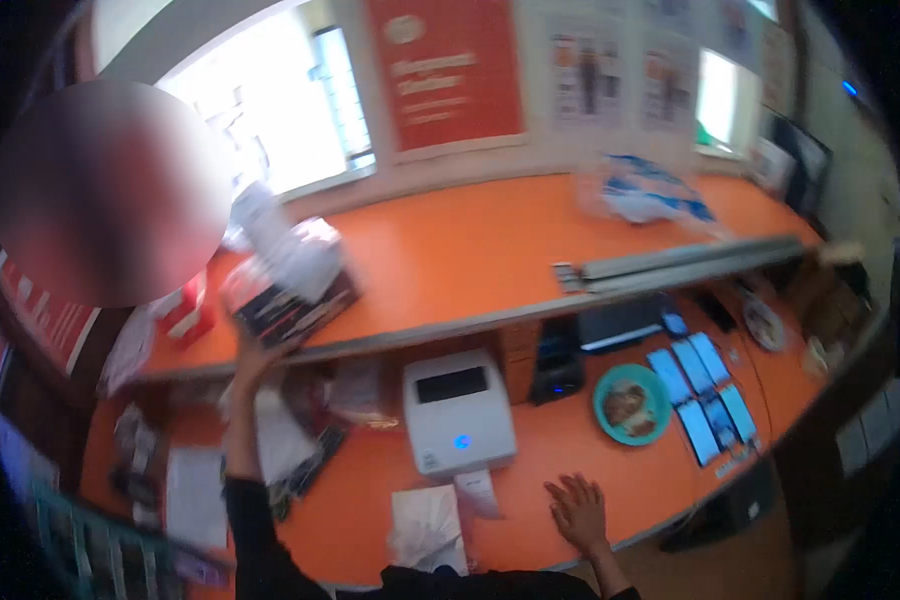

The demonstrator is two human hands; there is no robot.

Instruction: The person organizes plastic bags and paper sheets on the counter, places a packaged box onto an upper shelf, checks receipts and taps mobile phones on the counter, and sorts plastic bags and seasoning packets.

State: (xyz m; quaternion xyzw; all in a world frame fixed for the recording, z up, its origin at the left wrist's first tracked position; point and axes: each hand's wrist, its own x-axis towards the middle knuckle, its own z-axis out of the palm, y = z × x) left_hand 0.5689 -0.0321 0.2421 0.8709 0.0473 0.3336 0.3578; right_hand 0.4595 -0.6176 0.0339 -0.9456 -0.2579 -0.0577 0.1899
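Stretched up to the raised orange counter on the left, my left hand grips the lower edge of a dark printed box. Its fingers are blurred and partly hidden against the box. Crumpled clear and white plastic wrapping lies on top of the box. My right hand is over the lower orange desk, palm down with fingers spread, holding nothing. Nearby are a white printer-like machine with a blue light and a paper slip, and a turquoise bowl with food in it.
Several phones lie with lit screens at right. Grey bars and a plastic bag rest on the upper counter. Papers and a white packet are on the desk. A blurred-out round area covers the upper left.
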